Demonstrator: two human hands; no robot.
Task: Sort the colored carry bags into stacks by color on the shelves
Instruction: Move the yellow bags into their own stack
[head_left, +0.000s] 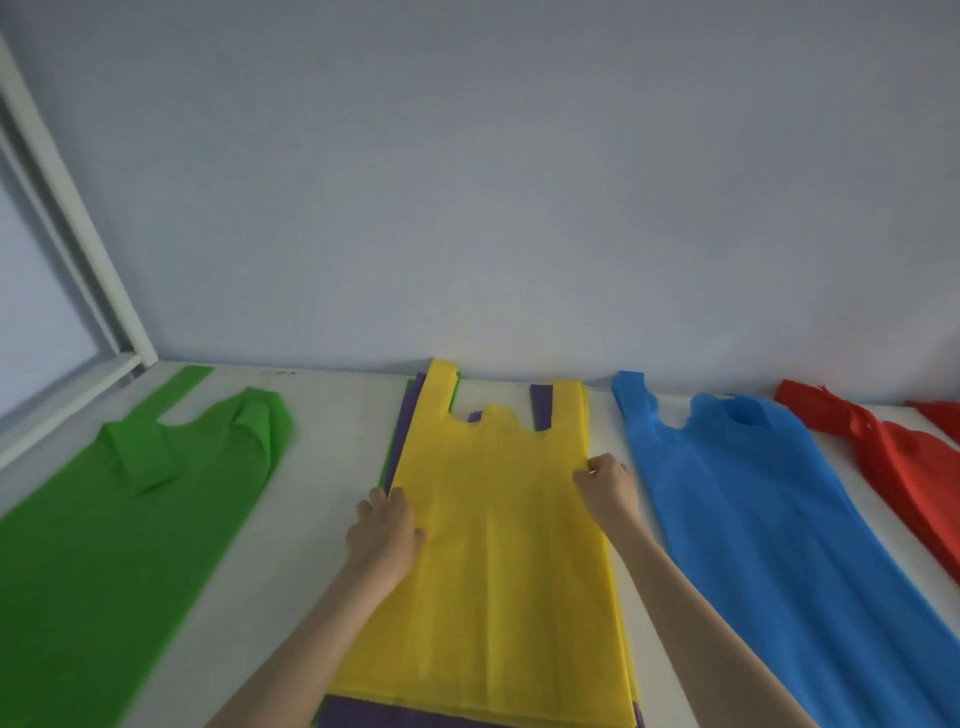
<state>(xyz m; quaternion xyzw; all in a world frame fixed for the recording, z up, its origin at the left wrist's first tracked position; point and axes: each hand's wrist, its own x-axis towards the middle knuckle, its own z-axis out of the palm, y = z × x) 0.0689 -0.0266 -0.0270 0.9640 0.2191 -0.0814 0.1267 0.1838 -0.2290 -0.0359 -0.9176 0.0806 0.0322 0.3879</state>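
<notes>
A yellow carry bag (498, 545) lies flat on top of a mixed pile in the middle of the white shelf (332, 431), handles toward the wall. Purple bag (540, 410) and green edges show beneath it. My left hand (387, 535) grips the yellow bag's left edge. My right hand (608, 486) pinches its right edge near the handle. A green bag stack (119, 545) lies at the left, with one handle folded over. A blue bag stack (753, 514) lies to the right, and a red bag stack (898, 467) lies beyond it.
A pale wall (493, 182) rises right behind the shelf. A white window frame (78, 228) runs along the left side. Bare strips of shelf separate the stacks.
</notes>
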